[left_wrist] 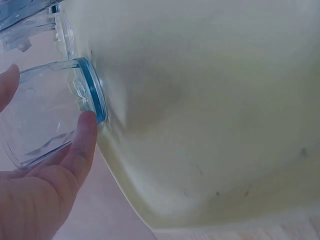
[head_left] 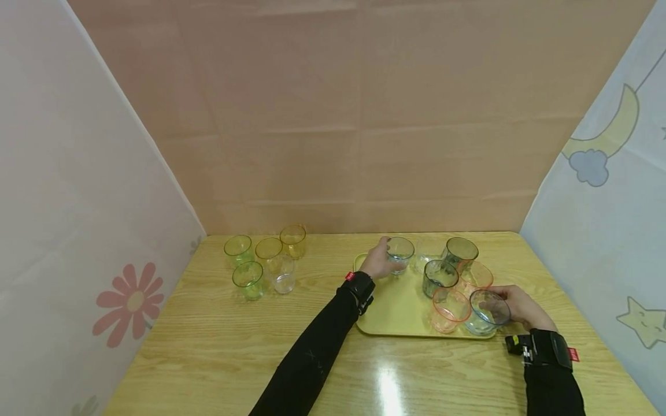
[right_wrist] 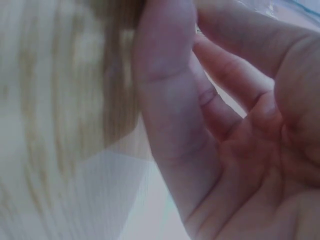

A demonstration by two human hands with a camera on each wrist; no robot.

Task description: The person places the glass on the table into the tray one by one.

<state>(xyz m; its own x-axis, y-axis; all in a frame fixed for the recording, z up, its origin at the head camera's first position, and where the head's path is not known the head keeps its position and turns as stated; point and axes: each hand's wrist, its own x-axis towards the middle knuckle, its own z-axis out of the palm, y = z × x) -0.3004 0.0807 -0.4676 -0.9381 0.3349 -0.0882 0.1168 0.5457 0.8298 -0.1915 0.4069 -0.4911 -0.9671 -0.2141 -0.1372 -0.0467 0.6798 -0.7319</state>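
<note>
A clear drinking glass with a blue base (left_wrist: 47, 110) is gripped between the thumb and fingers of my left hand (head_left: 380, 263). It stands upright at the back left of the yellow tray (head_left: 392, 318). At the tray's front right corner, my right hand (head_left: 522, 308) holds a clear glass with a blue rim (head_left: 480, 328) from its right side; some fingers show through it. In the right wrist view the fingers are bent and the grip point is hidden. Close beside that glass are a red-rimmed glass (head_left: 444, 323) and another red-rimmed glass (head_left: 477, 276).
Two dark-rimmed glasses, a grey one (head_left: 439, 282) and another (head_left: 462, 249), stand on the tray, with a clear glass (head_left: 426, 261) behind. Left on the wooden table (head_left: 208, 358) are green glasses (head_left: 250, 284), amber glasses (head_left: 295, 245) and a clear glass (head_left: 283, 280).
</note>
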